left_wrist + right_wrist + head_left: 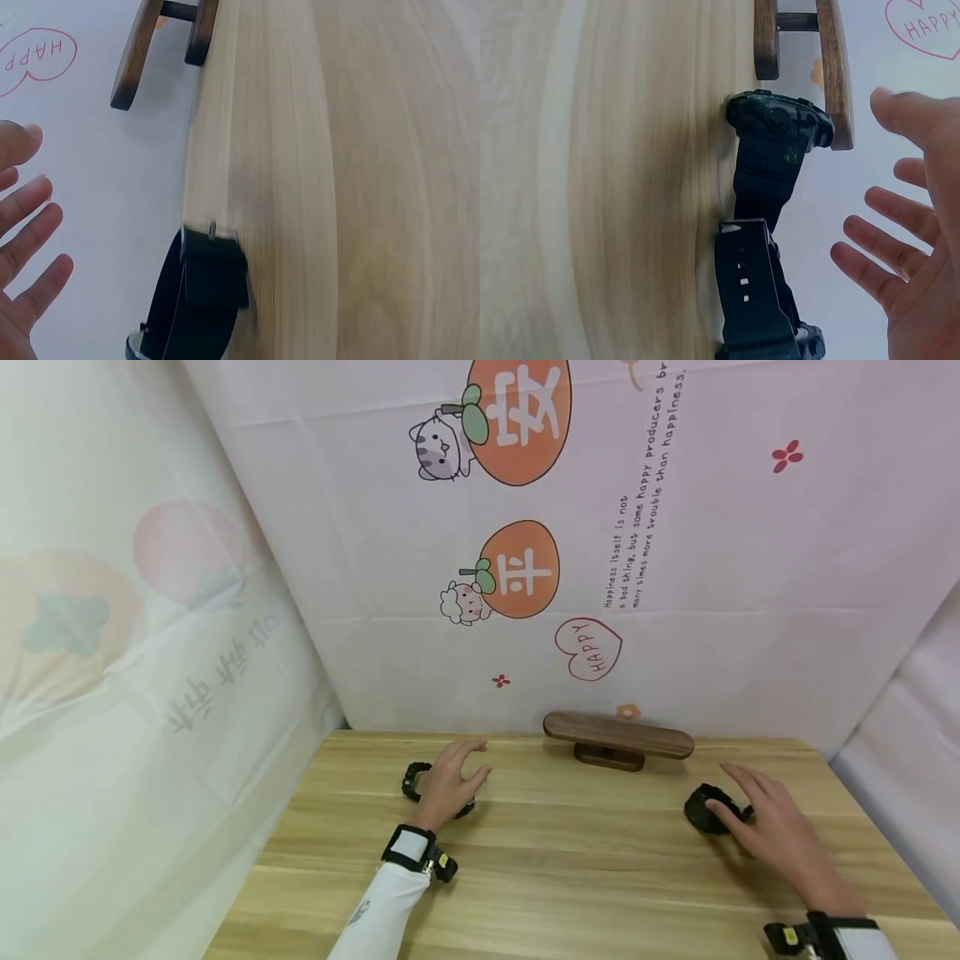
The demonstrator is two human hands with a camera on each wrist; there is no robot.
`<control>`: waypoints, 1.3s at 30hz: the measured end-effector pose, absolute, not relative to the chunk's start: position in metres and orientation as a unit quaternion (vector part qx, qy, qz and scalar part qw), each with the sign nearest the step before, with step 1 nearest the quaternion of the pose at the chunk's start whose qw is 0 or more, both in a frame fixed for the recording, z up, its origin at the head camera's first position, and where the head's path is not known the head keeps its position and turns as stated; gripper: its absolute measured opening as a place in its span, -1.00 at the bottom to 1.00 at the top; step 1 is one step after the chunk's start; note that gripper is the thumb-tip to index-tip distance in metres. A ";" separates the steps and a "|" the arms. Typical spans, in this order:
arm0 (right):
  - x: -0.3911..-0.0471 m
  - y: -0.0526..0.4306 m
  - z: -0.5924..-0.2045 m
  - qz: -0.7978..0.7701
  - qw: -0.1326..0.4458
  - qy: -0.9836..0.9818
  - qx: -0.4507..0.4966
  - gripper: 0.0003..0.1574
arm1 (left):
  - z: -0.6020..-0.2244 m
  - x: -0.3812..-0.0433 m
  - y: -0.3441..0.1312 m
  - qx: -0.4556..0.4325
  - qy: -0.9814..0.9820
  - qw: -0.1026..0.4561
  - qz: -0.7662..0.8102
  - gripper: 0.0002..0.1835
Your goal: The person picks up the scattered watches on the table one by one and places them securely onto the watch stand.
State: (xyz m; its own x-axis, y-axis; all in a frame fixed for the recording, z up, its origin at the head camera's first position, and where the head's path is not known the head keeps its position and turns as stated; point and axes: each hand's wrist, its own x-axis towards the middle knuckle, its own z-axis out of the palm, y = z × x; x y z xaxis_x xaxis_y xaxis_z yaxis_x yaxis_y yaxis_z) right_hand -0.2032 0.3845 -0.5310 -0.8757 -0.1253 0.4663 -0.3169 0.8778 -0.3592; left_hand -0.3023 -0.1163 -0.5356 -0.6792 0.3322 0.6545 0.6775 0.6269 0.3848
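On the left of the table in the head view, a black watch lies partly hidden behind my left hand. That hand hovers over it with fingers spread apart; the left wrist view shows the watch's dark strap standing up in a curve beside the fingers. At the right, another black watch rests on the wood, close by the thumb of my right hand. In the right wrist view its case and holed strap appear, apart from the loosely spread fingers. Neither hand holds anything.
A dark wooden stand, a long rounded bar over a small base, is at the table's back edge, between the hands. Behind it hangs a white printed cloth, with more cloth at the left. The wood-grain table spans the front.
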 end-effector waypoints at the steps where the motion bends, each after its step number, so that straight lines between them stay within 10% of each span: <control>1: -0.204 0.384 -0.531 0.220 0.222 -0.943 0.115 -0.08 | -0.536 -0.303 -0.114 -0.294 -0.858 0.271 -0.322 -0.54; 39: -0.241 0.360 -0.533 0.239 0.201 -0.946 0.082 -0.09 | -0.532 -0.330 -0.030 -0.277 -0.885 0.225 -0.298 -0.54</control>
